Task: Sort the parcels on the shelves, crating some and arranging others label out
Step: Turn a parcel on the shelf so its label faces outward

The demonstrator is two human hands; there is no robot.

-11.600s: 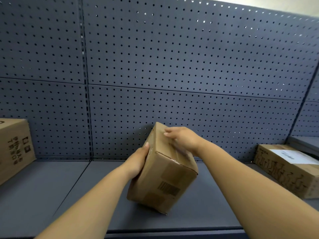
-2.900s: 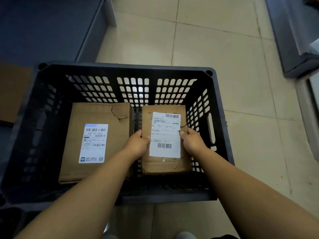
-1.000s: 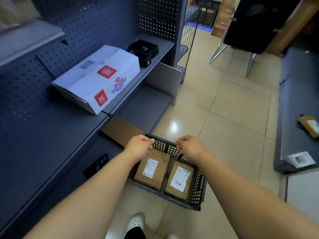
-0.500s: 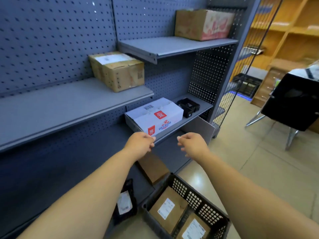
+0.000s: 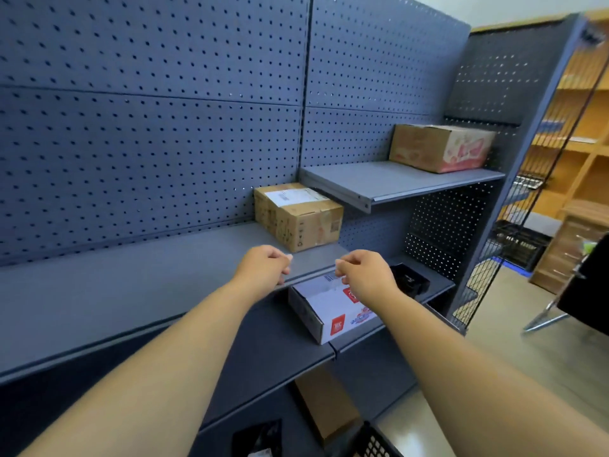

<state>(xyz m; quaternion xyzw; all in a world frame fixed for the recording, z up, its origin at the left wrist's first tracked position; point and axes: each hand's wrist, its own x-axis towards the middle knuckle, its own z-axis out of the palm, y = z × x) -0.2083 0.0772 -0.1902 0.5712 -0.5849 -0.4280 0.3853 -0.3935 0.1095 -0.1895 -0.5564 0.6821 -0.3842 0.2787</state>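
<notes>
1. Our left hand (image 5: 263,267) and right hand (image 5: 364,275) hang loosely curled, gripping nothing, near the brown parcel (image 5: 298,216) on the middle shelf (image 5: 131,278).
2. Grabbed carelessly, it could slide off the shelf edge.

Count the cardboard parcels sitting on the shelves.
4: brown box on the middle shelf, pink-printed box on the top right shelf, white box below the hands, flat brown parcel lowest. Others may be hidden.

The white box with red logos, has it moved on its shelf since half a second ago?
No. The white box with red logos lies on the same lower shelf, beside the small black box as before; only the camera tilted up.
</notes>
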